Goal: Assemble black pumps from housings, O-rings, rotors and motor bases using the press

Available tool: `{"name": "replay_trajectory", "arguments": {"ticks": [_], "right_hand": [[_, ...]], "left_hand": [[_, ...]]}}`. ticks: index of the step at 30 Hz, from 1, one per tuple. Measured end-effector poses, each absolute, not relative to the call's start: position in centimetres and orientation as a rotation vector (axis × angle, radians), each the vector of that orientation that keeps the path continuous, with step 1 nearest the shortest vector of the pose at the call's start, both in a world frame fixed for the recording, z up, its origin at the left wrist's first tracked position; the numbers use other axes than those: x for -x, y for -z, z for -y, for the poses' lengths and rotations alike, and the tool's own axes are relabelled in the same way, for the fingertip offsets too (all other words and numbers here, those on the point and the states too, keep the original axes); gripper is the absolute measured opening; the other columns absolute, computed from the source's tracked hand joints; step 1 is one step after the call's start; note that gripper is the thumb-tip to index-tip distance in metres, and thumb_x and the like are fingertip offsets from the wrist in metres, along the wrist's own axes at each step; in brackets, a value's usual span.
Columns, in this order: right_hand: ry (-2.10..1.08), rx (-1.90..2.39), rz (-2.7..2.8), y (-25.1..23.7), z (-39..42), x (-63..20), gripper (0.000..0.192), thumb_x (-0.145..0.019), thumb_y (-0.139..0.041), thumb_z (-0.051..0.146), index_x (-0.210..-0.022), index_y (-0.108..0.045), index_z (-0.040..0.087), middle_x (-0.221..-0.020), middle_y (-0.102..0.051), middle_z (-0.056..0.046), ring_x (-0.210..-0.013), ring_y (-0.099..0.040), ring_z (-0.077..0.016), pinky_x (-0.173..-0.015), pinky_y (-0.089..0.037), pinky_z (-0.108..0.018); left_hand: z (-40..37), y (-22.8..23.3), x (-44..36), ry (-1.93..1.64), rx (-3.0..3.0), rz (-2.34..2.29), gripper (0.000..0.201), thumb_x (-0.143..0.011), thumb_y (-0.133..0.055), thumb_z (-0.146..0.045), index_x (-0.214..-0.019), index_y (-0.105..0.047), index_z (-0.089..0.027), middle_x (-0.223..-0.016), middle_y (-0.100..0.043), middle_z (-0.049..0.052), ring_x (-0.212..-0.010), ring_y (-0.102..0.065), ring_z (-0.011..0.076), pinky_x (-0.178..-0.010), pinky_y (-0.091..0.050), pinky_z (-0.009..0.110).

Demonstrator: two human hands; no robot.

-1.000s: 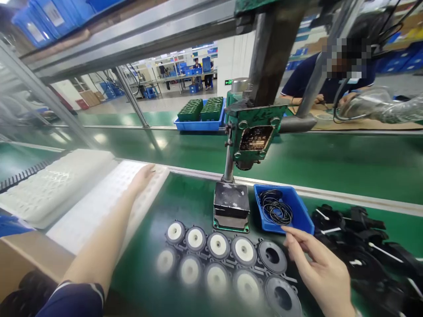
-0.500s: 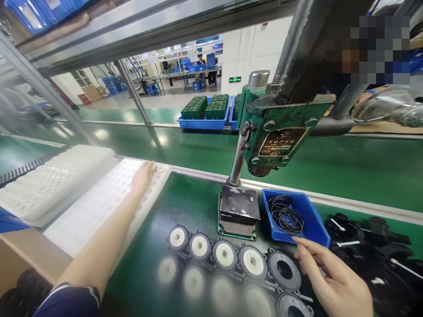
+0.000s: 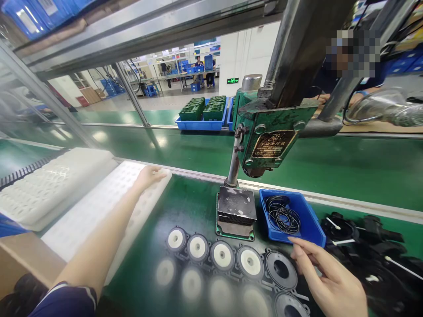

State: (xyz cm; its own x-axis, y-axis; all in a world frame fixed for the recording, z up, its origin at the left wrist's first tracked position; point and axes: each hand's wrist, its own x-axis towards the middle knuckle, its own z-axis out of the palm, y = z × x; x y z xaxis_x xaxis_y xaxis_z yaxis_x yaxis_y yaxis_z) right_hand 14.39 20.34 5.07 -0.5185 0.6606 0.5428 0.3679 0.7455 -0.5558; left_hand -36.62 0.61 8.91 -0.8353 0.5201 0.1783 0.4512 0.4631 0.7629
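Left hand (image 3: pixel 148 175): stretched out flat on the far corner of a white foam tray (image 3: pixel 99 207), grip loose and empty. Right hand (image 3: pixel 327 279): fingers spread, grip wide, holding nothing, fingertips at the near rim of a blue bin (image 3: pixel 310 224) of black rings (image 3: pixel 282 215). Just left of it: two rows of round black housings (image 3: pixel 280 269), most with white centres, on the green counter (image 3: pixel 185 207). Behind them: press block (image 3: pixel 236 211) under a green press head (image 3: pixel 271 132). Right: black parts heap (image 3: pixel 373 251)

White foam tray (image 3: pixel 99 207) flat beside black housings (image 3: pixel 280 269)
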Motion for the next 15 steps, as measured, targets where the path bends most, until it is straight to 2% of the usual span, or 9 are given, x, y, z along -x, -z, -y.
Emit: {"name": "replay_trajectory", "arguments": {"ticks": [3,5,8,11,13,15], "right_hand": [[-0.478,0.762,2.165,-5.2,-20.3,-14.5,0.028,-0.094,-0.056,0.048,-0.103,-0.071,0.025,-0.089,-0.076,-0.001,-0.065,-0.071,-0.0147,-0.054,-0.052,-0.024],[-0.483,0.756,2.169,-5.3,-20.3,-14.4,0.027,-0.095,-0.056,0.047,-0.103,-0.07,0.025,-0.087,-0.075,-0.001,-0.064,-0.071,-0.0141,-0.055,-0.052,-0.024],[-0.478,0.744,2.177,-5.3,-20.2,-14.3,0.025,-0.095,-0.056,0.045,-0.102,-0.07,0.025,-0.087,-0.075,0.0,-0.065,-0.071,-0.0137,-0.057,-0.053,-0.023],[-0.465,0.739,2.178,-5.4,-20.1,-14.1,0.025,-0.095,-0.056,0.045,-0.102,-0.07,0.025,-0.088,-0.075,-0.001,-0.068,-0.071,-0.0138,-0.061,-0.055,-0.022],[-0.467,0.738,2.168,-5.5,-20.1,-14.1,0.025,-0.095,-0.056,0.044,-0.101,-0.07,0.025,-0.088,-0.075,-0.001,-0.066,-0.071,-0.0135,-0.064,-0.056,-0.022],[-0.467,0.733,2.15,-5.6,-20.0,-14.1,0.023,-0.095,-0.056,0.042,-0.101,-0.07,0.025,-0.089,-0.075,-0.001,-0.066,-0.071,-0.0132,-0.067,-0.057,-0.022]], "left_hand": [[-1.0,-9.2,36.2,-1.302,-0.913,-2.612,0.046,-0.053,-0.087,-0.049,-0.085,-0.075,-0.018,-0.092,-0.073,0.008,-0.086,-0.067,0.0269,-0.067,-0.051,0.03],[-0.9,-9.1,35.9,-1.315,-0.92,-2.61,0.046,-0.055,-0.087,-0.048,-0.088,-0.075,-0.019,-0.099,-0.073,0.008,-0.088,-0.066,0.026,-0.067,-0.052,0.029],[-0.6,-8.6,35.4,-1.366,-0.864,-2.614,0.045,-0.058,-0.085,-0.048,-0.089,-0.074,-0.019,-0.096,-0.073,0.008,-0.073,-0.065,0.0201,-0.059,-0.05,0.027],[-0.5,-8.0,34.9,-1.469,-0.752,-2.623,0.044,-0.064,-0.081,-0.049,-0.094,-0.073,-0.019,-0.084,-0.073,0.006,-0.06,-0.061,0.016,-0.052,-0.046,0.025],[-0.4,-7.8,34.6,-1.559,-0.683,-2.594,0.044,-0.066,-0.08,-0.05,-0.096,-0.072,-0.018,-0.074,-0.071,0.005,-0.056,-0.06,0.0155,-0.049,-0.044,0.024],[-0.4,-7.9,34.4,-1.687,-0.634,-2.531,0.044,-0.069,-0.078,-0.05,-0.096,-0.07,-0.016,-0.074,-0.071,0.005,-0.058,-0.063,0.0158,-0.05,-0.045,0.023]]}}
